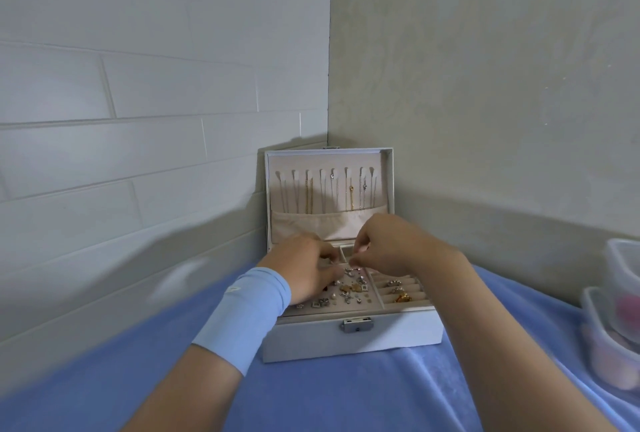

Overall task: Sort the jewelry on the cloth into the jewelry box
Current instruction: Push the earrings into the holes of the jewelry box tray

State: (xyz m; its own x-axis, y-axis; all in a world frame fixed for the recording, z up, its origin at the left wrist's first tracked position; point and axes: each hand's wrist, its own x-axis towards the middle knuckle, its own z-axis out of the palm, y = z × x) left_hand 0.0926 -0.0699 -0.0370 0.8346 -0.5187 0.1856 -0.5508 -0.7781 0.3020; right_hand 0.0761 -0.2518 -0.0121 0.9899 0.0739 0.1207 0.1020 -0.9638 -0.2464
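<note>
While chains (308, 196) and rings (398, 289) fill the open white jewelry box (381, 334), the blue cloth (346, 397) looks bare: nearly done; right hand (391, 248) pinches a tiny piece (353, 261); left hand (304, 267): grip unclear.

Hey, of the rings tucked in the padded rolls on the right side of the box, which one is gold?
The ring nearest the front of the box, closest to the latch. The other rings behind it look silver.

one head-worn camera looks forward and down, close over the jewelry box (349, 341) in a wall corner.
</note>
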